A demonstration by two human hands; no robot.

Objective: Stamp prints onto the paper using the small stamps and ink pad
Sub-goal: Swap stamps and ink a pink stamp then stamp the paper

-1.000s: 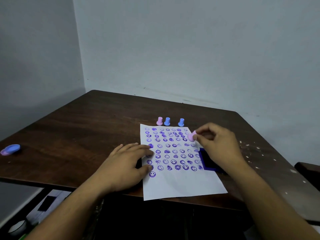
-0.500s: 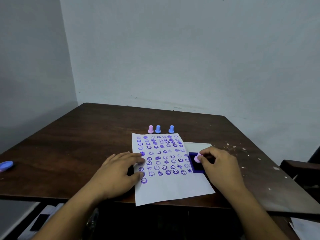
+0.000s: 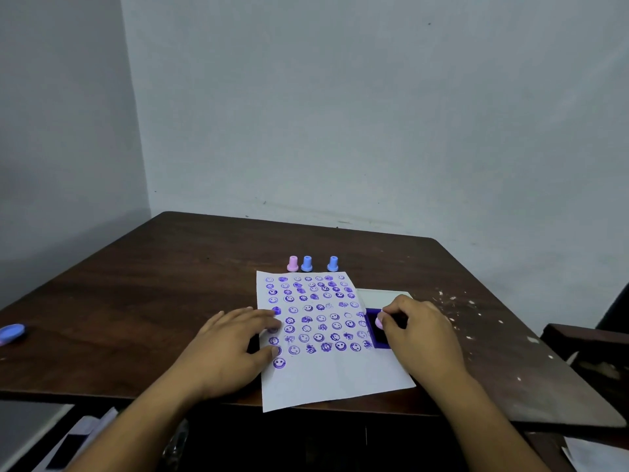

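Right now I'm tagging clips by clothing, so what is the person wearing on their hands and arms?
Nothing that shows. The left hand and right hand are bare, with no gloves, rings, watch or bands visible. Both forearms are uncovered down to the bottom edge of the picture, so no sleeve is in view.

We've got a dark brown wooden worktop [image 3: 170,284] pushed into a corner, with white specks scattered over its right side. Lying flat on it is the paper [image 3: 333,379], its near edge hanging off the front. Three small stamps stand just behind it: a pink stamp [image 3: 292,264] and two blue stamps [image 3: 307,264] [image 3: 333,264]. The ink pad [image 3: 376,330] sits at the paper's right edge, and a blue lid-like thing [image 3: 12,333] is far left.
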